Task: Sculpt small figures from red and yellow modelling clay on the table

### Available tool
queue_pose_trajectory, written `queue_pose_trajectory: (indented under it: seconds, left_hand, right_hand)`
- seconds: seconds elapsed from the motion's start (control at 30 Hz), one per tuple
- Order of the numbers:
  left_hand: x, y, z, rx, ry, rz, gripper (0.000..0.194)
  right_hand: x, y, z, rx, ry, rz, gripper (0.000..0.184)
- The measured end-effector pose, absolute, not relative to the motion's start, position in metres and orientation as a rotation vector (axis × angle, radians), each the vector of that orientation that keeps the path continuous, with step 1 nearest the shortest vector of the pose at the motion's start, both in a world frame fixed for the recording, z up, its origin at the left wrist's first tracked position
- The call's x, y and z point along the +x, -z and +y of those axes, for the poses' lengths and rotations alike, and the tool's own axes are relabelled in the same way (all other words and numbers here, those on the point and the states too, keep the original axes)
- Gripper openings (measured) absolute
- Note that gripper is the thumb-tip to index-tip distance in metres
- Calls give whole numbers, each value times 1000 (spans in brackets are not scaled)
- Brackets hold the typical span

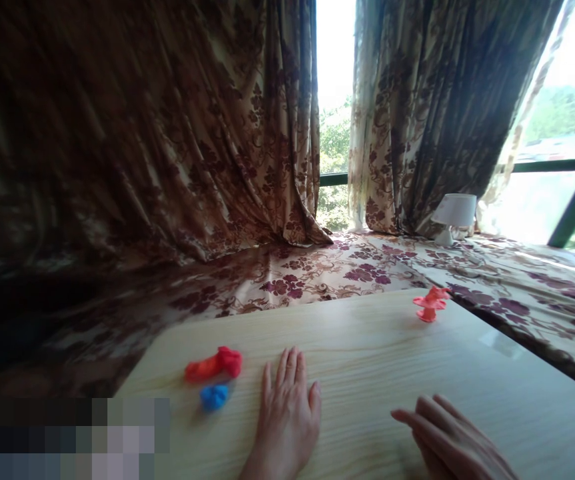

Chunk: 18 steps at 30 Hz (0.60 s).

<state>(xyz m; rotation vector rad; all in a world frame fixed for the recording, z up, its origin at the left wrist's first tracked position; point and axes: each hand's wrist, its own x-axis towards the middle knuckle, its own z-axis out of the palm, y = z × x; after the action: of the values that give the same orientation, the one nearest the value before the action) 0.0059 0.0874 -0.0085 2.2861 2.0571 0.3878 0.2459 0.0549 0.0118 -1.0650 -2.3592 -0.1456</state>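
Note:
Flat on the table, fingers pointing away from me, my left hand (289, 407) is open and holds nothing. My right hand (447, 430) is at the front right, its fingers loosely extended to the left and nothing visible in them; its underside is hidden. Left of my left hand is a long orange-red lump that looks like modelling clay (213, 365), a darker red piece at its right end. Just in front of that sits a small blue clay-like lump (214, 397). A coral-coloured clay-like shape (430, 305), tiered on a round foot, stands upright near the far right edge.
The pale wood-grain table (347, 333) has a floral-covered surface (287, 280) beyond it. A white lamp (455, 212) stands at the back right. Patterned curtains (247, 133) hang beside the bright windows (336, 113). The lower left corner is pixelated.

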Motion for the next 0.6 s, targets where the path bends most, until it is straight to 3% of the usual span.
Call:
queue_pose_trajectory:
  seconds: [0.23, 0.4, 0.6]
  left_hand:
    - [7, 9, 88, 2294, -406, 2075, 57]
    - [7, 10, 89, 2296, -403, 2074, 57]
    - [9, 6, 89, 2294, -376, 2084, 55]
  right_hand:
    - [239, -15, 73, -1168, -29, -2390, 36]
    - [269, 8, 51, -1086, 19, -2387, 43]
    - [243, 6, 52, -1097, -14, -2518, 47]
